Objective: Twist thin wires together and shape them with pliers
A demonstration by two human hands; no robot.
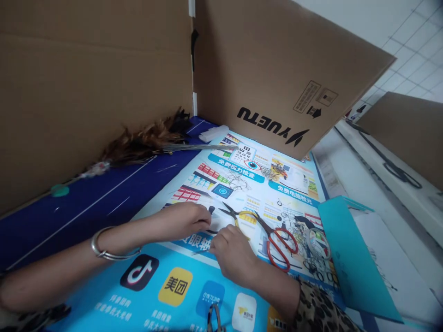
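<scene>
My left hand (185, 220) rests on a printed blue poster (180, 286), fingers curled together in a pinch on something small and dark that I cannot make out. My right hand (232, 252) lies just beside it, fingers bent and pinched toward the same spot. A silver bangle (108, 251) circles my left wrist. Red-handled scissors (277, 242) lie on the poster just right of my right hand, blades pointing toward the hands. A roll of clear tape (317, 242) sits a little farther right.
Tall cardboard panels (277, 69) wall in the back and left. A feather duster (141, 140) lies on the dark blue surface (86, 203) at the back left. A teal folder (349, 258) with white paper lies at the right. Another tool's handles (214, 320) show at the bottom edge.
</scene>
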